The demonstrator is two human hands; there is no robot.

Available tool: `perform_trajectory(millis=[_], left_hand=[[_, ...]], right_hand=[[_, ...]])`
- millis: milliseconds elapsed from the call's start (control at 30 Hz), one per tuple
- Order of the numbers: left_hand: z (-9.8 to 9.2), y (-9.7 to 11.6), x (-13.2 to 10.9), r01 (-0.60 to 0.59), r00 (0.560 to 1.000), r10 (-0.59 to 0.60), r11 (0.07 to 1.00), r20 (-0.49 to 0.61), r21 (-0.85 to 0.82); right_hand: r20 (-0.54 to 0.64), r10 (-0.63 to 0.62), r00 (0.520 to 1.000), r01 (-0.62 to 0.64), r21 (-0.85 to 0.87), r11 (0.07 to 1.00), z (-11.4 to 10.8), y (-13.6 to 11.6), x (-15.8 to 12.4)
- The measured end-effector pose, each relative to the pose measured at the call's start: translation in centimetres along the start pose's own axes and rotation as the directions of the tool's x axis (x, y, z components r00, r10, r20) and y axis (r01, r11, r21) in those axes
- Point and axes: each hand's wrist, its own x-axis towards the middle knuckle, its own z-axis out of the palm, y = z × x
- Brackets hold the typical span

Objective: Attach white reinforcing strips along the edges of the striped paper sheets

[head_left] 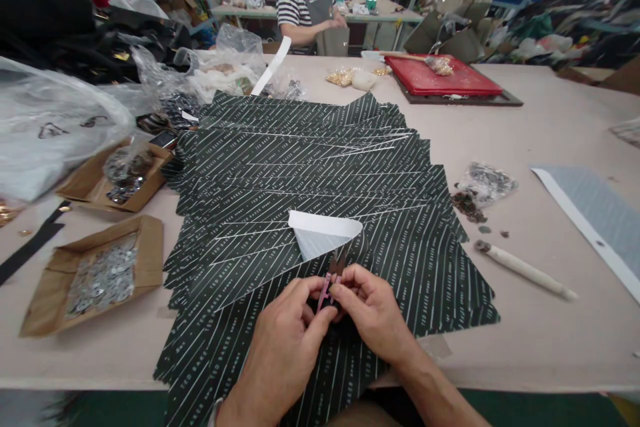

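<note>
In front of me my left hand [287,330] is closed, its fingertips on a small pair of pink-handled snips [325,290]. My right hand [375,307] pinches at the other side of the same tool, its thumb and fingers pressed together. The tool's dark metal jaws point away from me, over dark green printed fabric panels [300,173]. These panels lie in a fanned, overlapping stack with slanting white lettering. One panel's corner is folded over just past the snips, showing a pale lining and a white strip [323,221]. The exact finger contact is partly hidden.
To the left are cardboard trays [155,247] of metal parts and plastic bags [75,127]. A white-handled tool [530,271], a bag of small parts [485,181] and a pale panel [595,213] lie right. A red board [445,77] sits at the back; a person [310,7] works beyond.
</note>
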Motion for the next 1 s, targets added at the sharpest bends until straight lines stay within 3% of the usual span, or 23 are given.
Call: perform_trajectory(millis=[167,300,433,567,767,1000], left_hand=[[0.3,-0.1,0.1,-0.145,0.984,0.153,0.985,-0.089,0.097],[0.8,-0.3,0.1,-0.291,0.928,0.33,0.931,-0.17,0.222],[1.2,-0.5,0.2,-0.367,0.887,0.417,0.897,-0.195,0.247],[1.2,-0.5,0.1,-0.393,0.866,0.449,0.883,-0.221,0.256],[1.6,-0.6,0.4,-0.352,0.88,0.421,0.889,-0.221,0.293],[2.5,-1.4,0.3,-0.372,0.862,0.45,0.873,-0.232,0.315]], right_hand=[[0.006,0.009,1.0,-0.009,-0.002,1.0,-0.2,0.1,-0.1],[-0.025,-0.045,0.999,0.045,-0.012,0.999,-0.2,0.1,-0.2],[-0.055,-0.053,0.997,0.055,0.027,0.998,0.0,0.2,-0.1],[-0.039,-0.03,0.999,0.033,0.075,0.997,0.0,0.1,0.1],[0.01,-0.089,0.996,0.088,0.043,0.995,-0.1,-0.1,0.1],[0.032,-0.066,0.997,0.065,0.039,0.997,-0.3,-0.2,0.4]])
